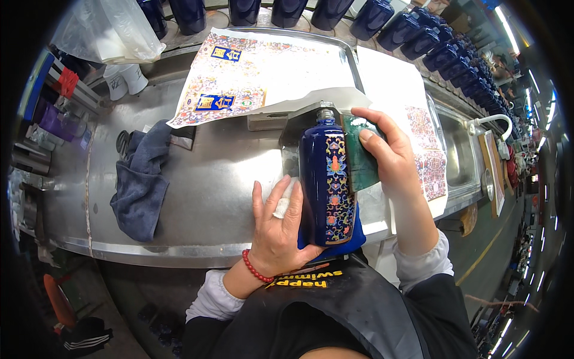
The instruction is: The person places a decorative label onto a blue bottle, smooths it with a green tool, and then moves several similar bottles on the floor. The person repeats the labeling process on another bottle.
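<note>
A dark blue ceramic bottle (326, 179) with a colourful floral strip down its side lies on a blue pad at the near edge of the steel bench (209, 179). My left hand (276, 224) holds the bottle's lower left side, palm flat, one finger wrapped in white tape and a red bead bracelet on the wrist. My right hand (385, 152) presses a green flat pad (360, 157) against the bottle's right side near the neck.
A sheet of patterned decals (251, 72) lies across a metal tray behind the bottle. More decal sheets (427, 149) lie to the right. A blue-grey cloth (140, 179) is bunched at left. Several dark blue bottles (412, 33) line the back edge. A sink (457, 149) sits at right.
</note>
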Demonstrator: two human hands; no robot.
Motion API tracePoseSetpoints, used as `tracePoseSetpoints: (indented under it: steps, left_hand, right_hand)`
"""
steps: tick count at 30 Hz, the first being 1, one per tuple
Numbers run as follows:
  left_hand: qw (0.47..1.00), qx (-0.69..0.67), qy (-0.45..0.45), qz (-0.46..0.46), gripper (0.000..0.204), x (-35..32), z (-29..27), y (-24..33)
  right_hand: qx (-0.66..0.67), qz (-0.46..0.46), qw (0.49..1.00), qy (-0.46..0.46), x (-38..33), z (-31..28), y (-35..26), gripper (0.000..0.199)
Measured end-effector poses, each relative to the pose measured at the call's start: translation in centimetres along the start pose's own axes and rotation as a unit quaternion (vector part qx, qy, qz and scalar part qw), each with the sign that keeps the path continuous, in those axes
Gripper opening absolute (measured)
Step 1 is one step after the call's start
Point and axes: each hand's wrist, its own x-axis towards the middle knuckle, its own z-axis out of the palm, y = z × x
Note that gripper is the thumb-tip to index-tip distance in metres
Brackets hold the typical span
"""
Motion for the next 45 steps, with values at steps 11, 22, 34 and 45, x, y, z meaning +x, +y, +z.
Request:
tracePoseSetpoints:
  steps: [11, 22, 34, 45]
  left_hand:
    - [0.998, -0.015, -0.052, -0.028, 0.111, -0.4, -0.7, -0.7]
    - [0.996, 0.079, 0.012, 0.048, 0.044, 8.2, -2.7, -2.3]
    - [0.987, 0.141, 0.047, 0.055, 0.049, 8.4, -2.7, -1.8]
    - [0.971, 0.182, 0.0, 0.156, 0.074, 8.9, -2.4, -0.5]
  right_hand:
    - [0.019, -0.058, 0.997, 0.045, -0.4, -1.4, -0.5, 0.039]
    - [-0.249, -0.201, 0.947, -0.036, -3.3, -1.3, 4.9, 0.055]
    - [-0.264, -0.258, 0.929, -0.021, -3.0, -1.2, 5.3, 0.063]
    - [-0.291, -0.26, 0.919, 0.055, -3.0, -2.3, 6.4, 0.058]
